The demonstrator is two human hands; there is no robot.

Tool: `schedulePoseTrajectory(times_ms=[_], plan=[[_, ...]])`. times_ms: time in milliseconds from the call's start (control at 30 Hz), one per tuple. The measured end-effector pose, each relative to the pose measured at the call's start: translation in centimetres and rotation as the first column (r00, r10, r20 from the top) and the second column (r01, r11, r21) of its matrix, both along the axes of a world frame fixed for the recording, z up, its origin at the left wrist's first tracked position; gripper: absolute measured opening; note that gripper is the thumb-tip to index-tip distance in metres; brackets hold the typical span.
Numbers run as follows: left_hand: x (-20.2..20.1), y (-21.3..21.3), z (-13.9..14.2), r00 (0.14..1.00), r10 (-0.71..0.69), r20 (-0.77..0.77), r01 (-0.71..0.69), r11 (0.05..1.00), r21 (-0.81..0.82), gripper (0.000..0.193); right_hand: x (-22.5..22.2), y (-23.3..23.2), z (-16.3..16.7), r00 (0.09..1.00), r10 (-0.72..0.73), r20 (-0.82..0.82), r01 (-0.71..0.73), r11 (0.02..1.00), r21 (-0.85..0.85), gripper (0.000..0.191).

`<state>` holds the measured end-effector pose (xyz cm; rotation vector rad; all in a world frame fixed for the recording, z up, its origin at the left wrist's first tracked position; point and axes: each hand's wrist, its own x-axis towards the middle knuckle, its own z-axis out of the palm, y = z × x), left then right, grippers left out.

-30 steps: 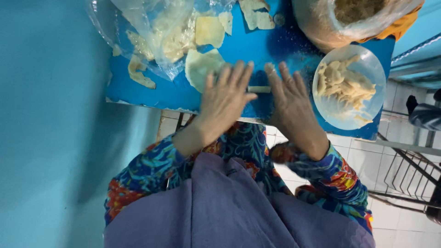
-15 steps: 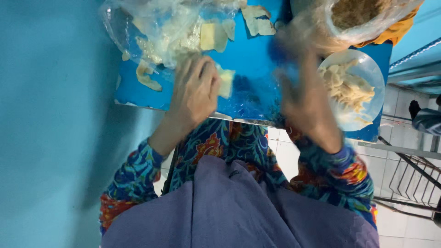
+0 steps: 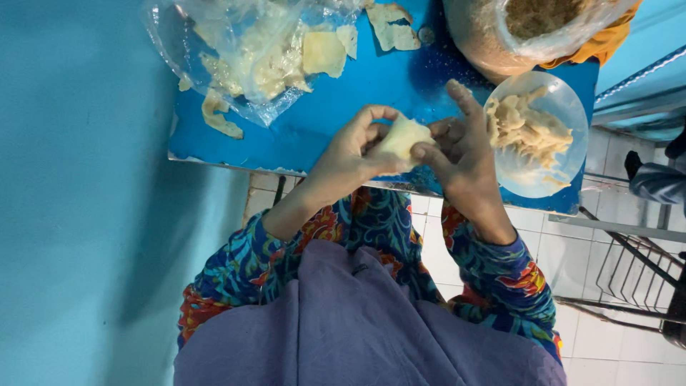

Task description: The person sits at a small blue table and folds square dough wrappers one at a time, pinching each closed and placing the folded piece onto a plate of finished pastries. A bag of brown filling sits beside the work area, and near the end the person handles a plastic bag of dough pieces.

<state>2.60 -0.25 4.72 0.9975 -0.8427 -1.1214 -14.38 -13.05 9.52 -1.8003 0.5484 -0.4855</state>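
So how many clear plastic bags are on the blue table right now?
2: one bag of dough scraps at the table's far left, one bag of brownish filling at far right above the plate. None seem hidden.

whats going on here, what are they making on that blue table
A person in patterned blue sleeves holds a small pale folded piece of dough between both hands, above the near edge of the blue tabletop. The left hand cups it and the right hand pinches its side. To the right sits a clear round plate piled with shaped pale pieces. Beyond the hands lies a clear plastic bag with dough sheets and scraps, and a bagged bowl of brown crumbly filling.
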Motion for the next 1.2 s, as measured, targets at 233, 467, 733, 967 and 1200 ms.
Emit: schedulePoseTrajectory(times_ms=[233,467,733,967,1200], plan=[[2.5,1.1,1.2,0.973,-0.137,0.186,0.103,0.978,0.181,0.071,0.9,-0.6,1.2,0.997,-0.03,-0.078,0.013,0.976,-0.216,0.076],[5.1,4.1,2.2,0.221,0.267,0.938,-0.471,0.871,-0.137,0.056,0.9,-1.0,0.0,0.998,0.055,0.018,-0.053,0.995,-0.09,0.07],[0.6,3.3,0.5,0.111,0.409,0.906,-0.329,0.875,-0.355,0.028,-0.5,-0.6,-0.2,0.998,0.0,-0.059,-0.002,0.999,-0.048,0.067],[-2.2,2.2,-1.4,0.218,0.405,0.888,-0.178,0.911,-0.372,0.033,-1.2,-0.1,-0.1,0.994,-0.045,-0.1,0.017,0.962,-0.271,0.066],[-3.0,1.8,-3.2,0.126,0.359,0.925,-0.118,0.931,-0.345,0.032,-8.9,-2.6,2.2,0.872,-0.29,-0.394,-0.128,0.642,-0.756,0.066]])
